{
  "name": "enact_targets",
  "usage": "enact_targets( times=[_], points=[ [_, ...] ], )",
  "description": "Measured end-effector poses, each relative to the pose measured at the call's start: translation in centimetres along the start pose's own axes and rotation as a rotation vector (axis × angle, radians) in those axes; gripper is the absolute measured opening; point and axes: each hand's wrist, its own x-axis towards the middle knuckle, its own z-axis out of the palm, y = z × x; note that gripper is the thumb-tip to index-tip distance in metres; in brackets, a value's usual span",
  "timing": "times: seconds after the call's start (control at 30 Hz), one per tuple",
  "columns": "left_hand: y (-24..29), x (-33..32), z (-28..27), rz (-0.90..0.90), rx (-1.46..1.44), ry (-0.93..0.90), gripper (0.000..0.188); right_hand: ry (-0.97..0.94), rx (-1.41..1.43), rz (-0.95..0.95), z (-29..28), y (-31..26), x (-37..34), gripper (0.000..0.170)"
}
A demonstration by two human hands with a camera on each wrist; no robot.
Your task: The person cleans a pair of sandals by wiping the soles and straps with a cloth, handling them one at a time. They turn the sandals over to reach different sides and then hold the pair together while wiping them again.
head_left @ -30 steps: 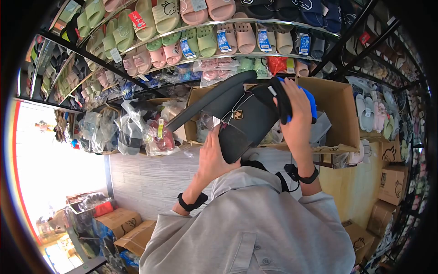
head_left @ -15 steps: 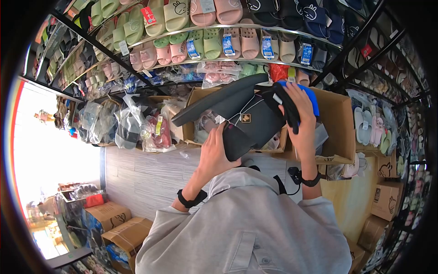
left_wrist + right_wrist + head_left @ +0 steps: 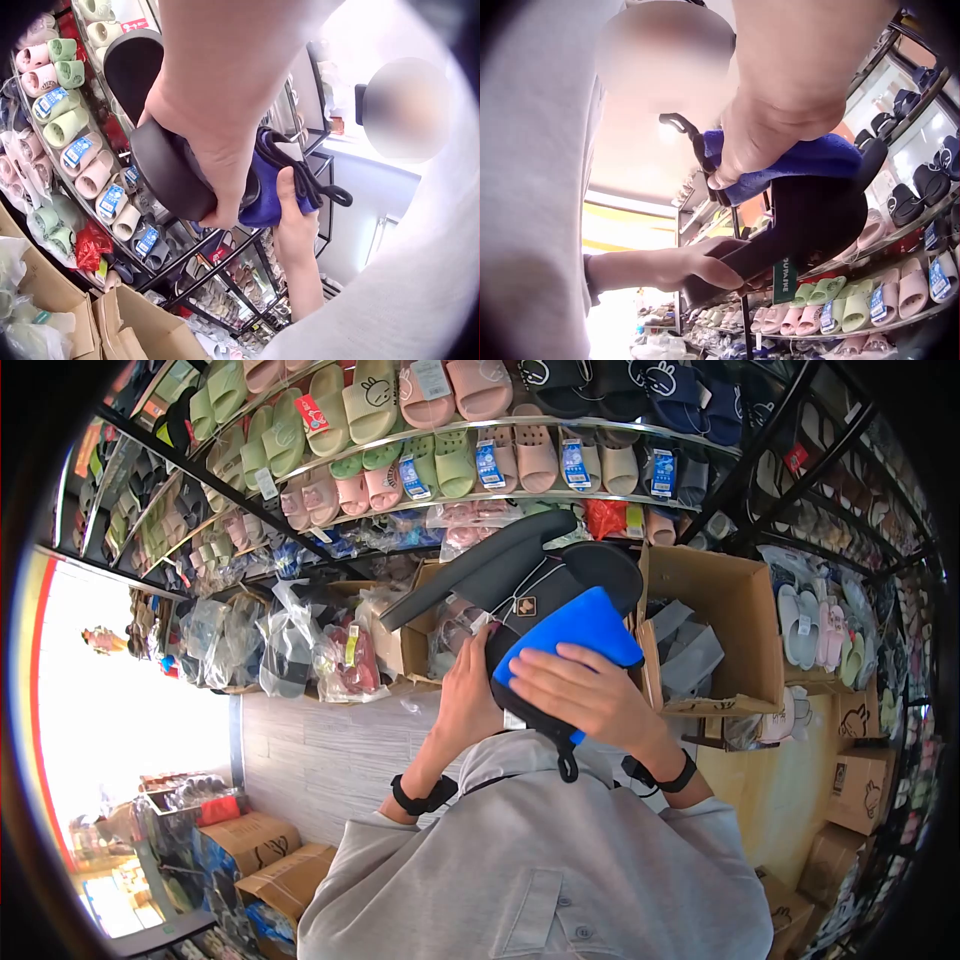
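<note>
A pair of black slippers [image 3: 525,575], tied by a cord with a small gold-edged badge, is held up before the body. The left hand [image 3: 468,695] grips their near end; in the left wrist view its thumb and fingers wrap a black sole [image 3: 169,169]. Against the slippers lies a blue cloth [image 3: 575,625] with black trim and a loop. The right hand [image 3: 585,695] holds this cloth, fingers spread flat over it, thumb at the black edge in the left wrist view. A green tag [image 3: 784,279] hangs from the slippers in the right wrist view.
Shelves of slippers [image 3: 535,455] rise ahead and continue at the right. Below stand an open cardboard box [image 3: 725,585] and bagged footwear [image 3: 350,650]. More cartons [image 3: 255,835] are at lower left and lower right; grey floor [image 3: 330,750] shows between.
The right hand has moved down and left across the slippers with the blue cloth, which now shows its blue face. The left hand keeps its grip on the slippers.
</note>
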Motion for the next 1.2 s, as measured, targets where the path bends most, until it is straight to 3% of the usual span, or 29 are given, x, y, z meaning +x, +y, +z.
enact_targets(
  times=[0.1,0.23,0.33,0.47,0.57,0.7,0.73,0.83,0.93,1.0,1.2],
  points=[
    [0.8,0.1,0.0,0.012,-0.058,-0.022,0.125,0.015,-0.033,0.020,-1.1,1.4,-0.8,0.041],
    [1.2,0.4,0.2,-0.049,-0.050,-0.083,0.117,0.162,-0.101,0.477,-1.8,4.4,-1.1,0.056],
    [1.0,0.9,1.1,-0.007,-0.017,-0.061,0.116,0.130,-0.076,0.422,-1.4,3.9,-0.8,0.060],
    [0.7,1.4,1.2,0.022,-0.026,-0.037,0.117,0.010,0.004,0.187,-0.5,1.8,0.2,0.045],
    [-0.3,1.4,1.2,0.043,-0.079,-0.058,0.117,-0.034,0.023,0.129,-1.1,2.6,-0.3,0.045],
    [-0.1,0.9,0.8,-0.051,-0.149,-0.082,0.116,0.125,-0.070,0.421,-1.2,5.0,-0.7,0.049],
    [-0.2,0.8,0.8,-0.074,-0.175,-0.092,0.117,0.148,-0.096,0.414,-0.6,5.0,-0.7,0.049],
    [-0.2,0.4,0.9,-0.172,-0.299,-0.154,0.119,0.119,-0.094,0.309,0.7,3.0,-0.2,0.046],
    [-2.8,-0.7,2.3,-0.036,-0.464,-0.127,0.121,0.068,-0.063,0.062,2.8,0.9,-0.3,0.041],
    [-2.7,-0.8,1.9,-0.113,-0.645,-0.160,0.118,0.032,-0.099,-0.071,3.1,0.8,-0.3,0.040],
    [-0.8,-0.4,-0.5,-0.240,-0.742,-0.297,0.109,0.315,-0.114,0.322,2.7,3.9,-0.6,0.043]
  ],
)
